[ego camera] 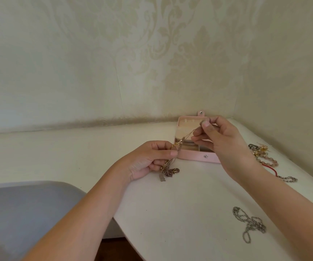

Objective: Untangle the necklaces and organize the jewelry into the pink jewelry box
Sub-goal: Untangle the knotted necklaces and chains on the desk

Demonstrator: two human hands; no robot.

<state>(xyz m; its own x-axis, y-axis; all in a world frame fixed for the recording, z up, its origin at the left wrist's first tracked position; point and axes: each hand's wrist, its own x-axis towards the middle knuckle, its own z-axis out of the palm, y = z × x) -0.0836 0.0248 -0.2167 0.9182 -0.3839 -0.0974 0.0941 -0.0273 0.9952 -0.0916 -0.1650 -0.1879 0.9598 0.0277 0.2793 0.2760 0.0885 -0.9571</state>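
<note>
**Teasing gold chains apart at the box**

Pinching one fine strand, the right hand (219, 136) holds it up before the open pink jewelry box (195, 156). The left hand (150, 160) grips the knotted gold necklaces (168, 169), pendants dangling below. Feed slack gently; hard pulling would likely tighten the knot. A silver chain (251, 223) lies well apart on the table (180, 204).

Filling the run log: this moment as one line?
stage: untangling | left hand: grips tangled necklaces | right hand: pinches gold strand | pink jewelry box: open | silver chain: on table
</note>
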